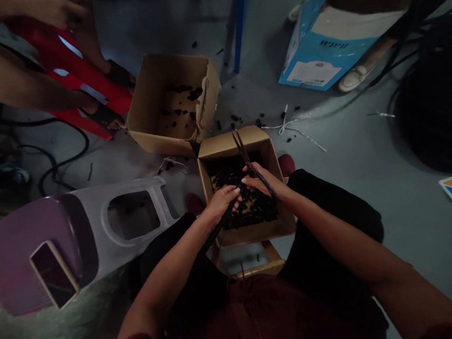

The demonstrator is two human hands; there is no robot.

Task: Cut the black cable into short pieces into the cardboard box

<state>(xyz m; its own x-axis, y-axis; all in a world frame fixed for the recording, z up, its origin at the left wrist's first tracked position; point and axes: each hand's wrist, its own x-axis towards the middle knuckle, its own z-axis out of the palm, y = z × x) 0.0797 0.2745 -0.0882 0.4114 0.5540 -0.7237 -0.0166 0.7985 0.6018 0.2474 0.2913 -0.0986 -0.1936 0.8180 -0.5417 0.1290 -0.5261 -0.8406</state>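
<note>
Between my knees, a cardboard box [255, 234] holds many small black pieces [253, 214]. My left hand [225, 198] is closed around a black strip or tube [219, 227] that trails down toward my lap. Close beside it, my right hand [259, 178] is closed on dark scissors [241, 149], their blades pointing up and away from me over the far side of the box. The fingertips of both hands nearly meet above the black pieces. Whether my right fingers also touch the strip cannot be made out.
A second cardboard box [136, 93] with scattered black bits stands ahead-left. A purple and grey stool [29, 229] bears a phone [55, 274]. Another person's arms and feet [102, 114] are upper left. A blue carton [310, 51] and black coil [436, 93] stand right.
</note>
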